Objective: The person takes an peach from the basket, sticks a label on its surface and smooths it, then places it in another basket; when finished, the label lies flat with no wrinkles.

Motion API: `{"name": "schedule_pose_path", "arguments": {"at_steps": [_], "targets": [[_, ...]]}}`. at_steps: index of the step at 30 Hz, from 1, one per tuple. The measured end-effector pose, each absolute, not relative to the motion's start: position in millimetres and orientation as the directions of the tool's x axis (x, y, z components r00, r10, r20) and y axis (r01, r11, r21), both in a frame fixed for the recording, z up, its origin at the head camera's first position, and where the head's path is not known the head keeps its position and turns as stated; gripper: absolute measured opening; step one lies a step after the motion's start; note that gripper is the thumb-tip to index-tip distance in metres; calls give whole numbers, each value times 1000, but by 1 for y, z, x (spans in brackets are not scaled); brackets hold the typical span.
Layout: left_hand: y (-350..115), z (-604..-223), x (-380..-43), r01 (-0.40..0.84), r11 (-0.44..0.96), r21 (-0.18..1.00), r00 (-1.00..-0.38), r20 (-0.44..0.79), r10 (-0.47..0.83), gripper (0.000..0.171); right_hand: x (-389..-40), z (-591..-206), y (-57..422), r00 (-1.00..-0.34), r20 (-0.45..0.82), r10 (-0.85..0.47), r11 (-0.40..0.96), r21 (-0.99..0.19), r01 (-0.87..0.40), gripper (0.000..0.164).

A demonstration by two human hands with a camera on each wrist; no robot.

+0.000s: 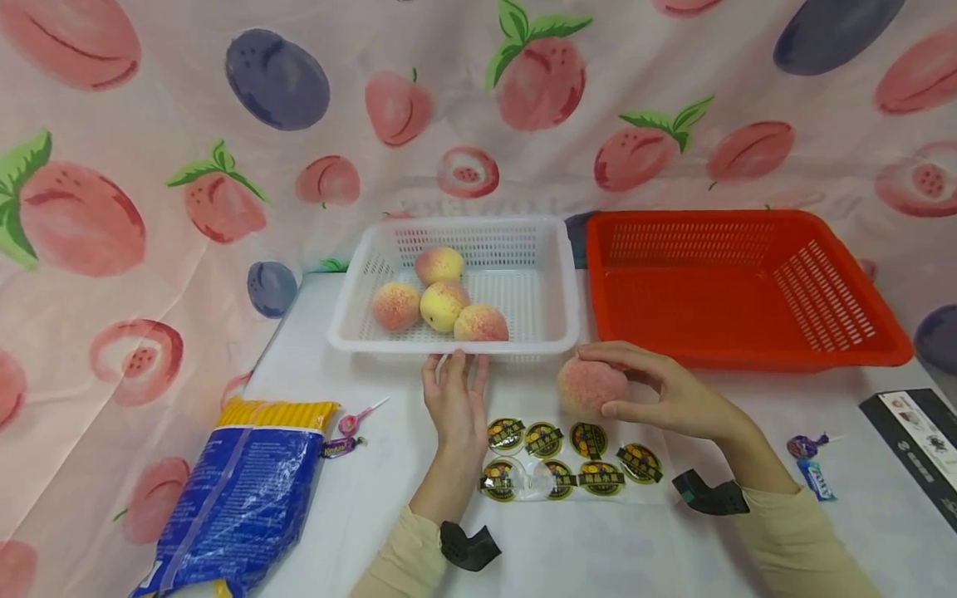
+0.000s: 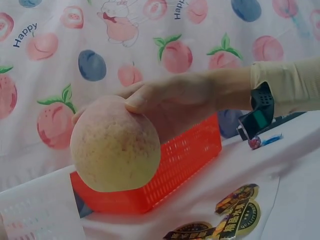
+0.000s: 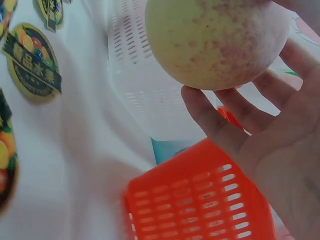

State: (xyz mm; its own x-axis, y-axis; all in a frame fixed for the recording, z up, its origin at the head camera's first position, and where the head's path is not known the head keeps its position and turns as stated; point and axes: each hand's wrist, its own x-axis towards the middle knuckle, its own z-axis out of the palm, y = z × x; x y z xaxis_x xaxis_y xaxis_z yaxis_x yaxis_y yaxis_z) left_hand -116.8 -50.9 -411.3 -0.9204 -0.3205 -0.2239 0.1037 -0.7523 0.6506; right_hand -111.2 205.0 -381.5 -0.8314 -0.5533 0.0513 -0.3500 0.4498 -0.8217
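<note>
My right hand (image 1: 676, 394) grips a pink-and-yellow peach (image 1: 591, 387), held up in front of the gap between the two baskets. In the right wrist view the fingers (image 3: 210, 112) curl around that peach (image 3: 215, 42). At the front rim of the white basket (image 1: 449, 346) is my left hand (image 1: 458, 407), its fingers pointing up toward the rim; whether they touch it is hard to tell. Several more peaches (image 1: 444, 305) lie in this basket's left and middle part. A clear sheet of round fruit stickers (image 1: 543, 439) lies on the table between my forearms.
A red basket (image 1: 740, 357) stands to the right of the white one. At the left lies a blue and yellow bag (image 1: 239, 490), with a pink lollipop (image 1: 349, 424) beside it. On the right are wrapped sweets (image 1: 815, 480) and a black-edged box (image 1: 915, 448). Fruit-printed cloth (image 1: 419, 183) hangs behind.
</note>
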Motion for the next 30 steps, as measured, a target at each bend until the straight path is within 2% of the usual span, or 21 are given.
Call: {"name": "schedule_pose_path", "arguments": {"at_steps": [6,10,13,15,18,20,22,25,30], "targets": [[-52,-412,-117,71,-740,669,-930,-223,-291,38,-107,-391,199,-860,34,-510,468,-828,-310,62],[-54,-418,-114,-58,-690,721,-944,-264,-196,40,-105,-391,191,-886,-2,-464,452,-860,-235,59],[-55,-424,-108,-179,-551,815,-960,-267,-83,41,-111,-404,187,-897,-14,-442,435,-878,-201,60],[-55,-429,-104,-206,-363,909,-976,-215,15,37,-116,-415,187,-909,-29,-417,443,-879,-175,62],[-55,-432,-100,-83,4,997,-984,-82,160,25,-123,-428,186,-927,-40,-374,461,-875,-148,62],[-55,-433,-100,62,206,977,-968,9,249,19,-125,-432,185,-939,-52,-340,470,-874,-121,62],[-56,-433,-103,178,346,921,-946,63,319,16,-127,-434,184,-948,-58,-314,471,-876,-103,62],[-60,-433,-109,279,431,858,-904,83,419,15,-126,-435,183,-953,-70,-293,476,-876,-82,61],[-65,-441,-114,363,466,807,-837,62,544,20,-122,-437,184,-948,-71,-312,463,-882,-86,58]]}}
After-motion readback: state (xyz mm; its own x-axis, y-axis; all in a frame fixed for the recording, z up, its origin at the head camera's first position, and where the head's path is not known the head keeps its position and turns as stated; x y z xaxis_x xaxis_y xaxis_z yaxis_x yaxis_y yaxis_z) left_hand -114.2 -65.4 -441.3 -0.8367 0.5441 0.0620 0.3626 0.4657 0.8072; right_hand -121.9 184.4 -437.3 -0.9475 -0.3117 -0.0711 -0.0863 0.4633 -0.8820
